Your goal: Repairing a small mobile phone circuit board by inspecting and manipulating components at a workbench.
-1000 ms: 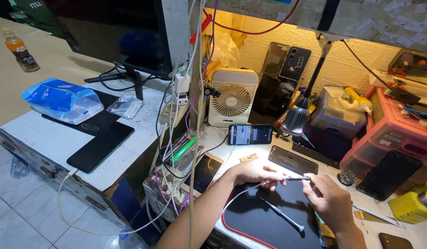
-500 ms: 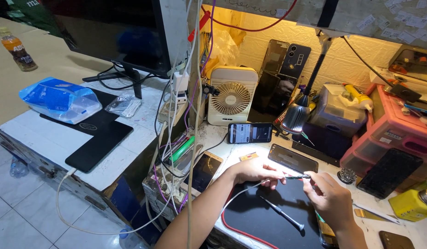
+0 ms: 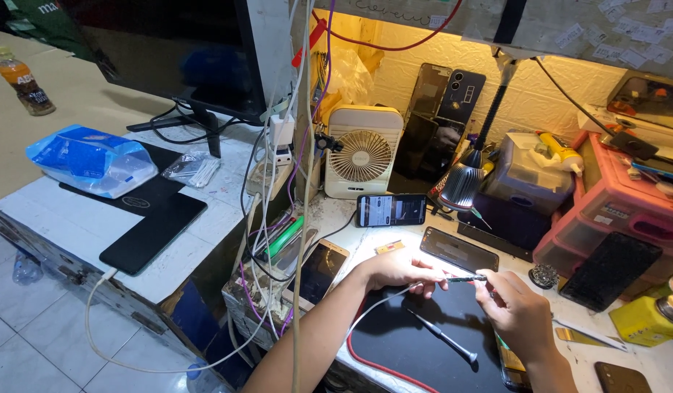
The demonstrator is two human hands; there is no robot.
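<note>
Cluttered with phones and repair gear, the worktop (image 3: 365,240) runs along a pale brick wall, with a small cream fan (image 3: 363,153) standing at the far edge, a lit phone (image 3: 391,209) lying flat just in front of it, and a lamp (image 3: 464,182) bending down to its right. Pink drawers (image 3: 613,211) stack at the far right, and a dark monitor (image 3: 169,51) stands on a lower table to the left beside a blue packet (image 3: 89,160). Near the front edge lies a black mat (image 3: 431,356), and both hands work just above its far side. The left hand (image 3: 398,271) comes in from the near left and pinches the left end of a thin dark tool (image 3: 464,279) between thumb and fingertips, its grip closed tight on it. The right hand (image 3: 518,313) sits just to the right and slightly nearer, its fingers curled shut around the tool's right end. The tool's long axis runs almost level from left to right, bridging the two hands, so each hand holds one end and neither is clearly nearer the middle. A white cable (image 3: 376,309) trails from below the left hand toward the near left. A black screwdriver (image 3: 442,337) lies loose on the mat below the hands, slanting from far left to near right, closer to the right hand.
</note>
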